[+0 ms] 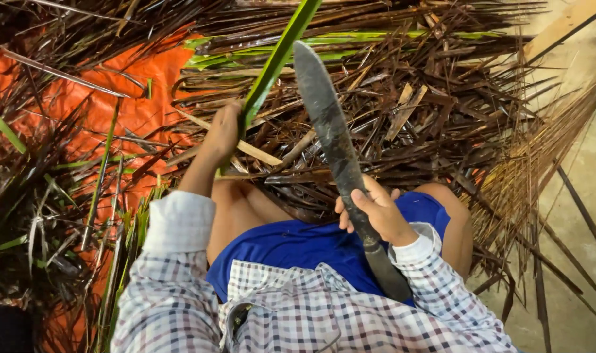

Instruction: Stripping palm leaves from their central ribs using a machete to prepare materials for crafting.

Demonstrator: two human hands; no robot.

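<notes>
My left hand (221,131) is closed around the base of a long green palm leaf strip (276,62) that rises up and to the right, out of the top of the view. My right hand (376,212) grips a long dark machete (330,131) low on the blade near the handle. Its blade points away from me, its tip close beside the green strip. Both hands are above my knees and blue shorts (311,245).
A thick pile of dry brown palm leaves (409,111) lies ahead of my knees. An orange tarp (128,104) covers the ground at left, with more leaves on it. A bundle of thin leaf ribs (540,163) and bare concrete floor (585,183) are at right.
</notes>
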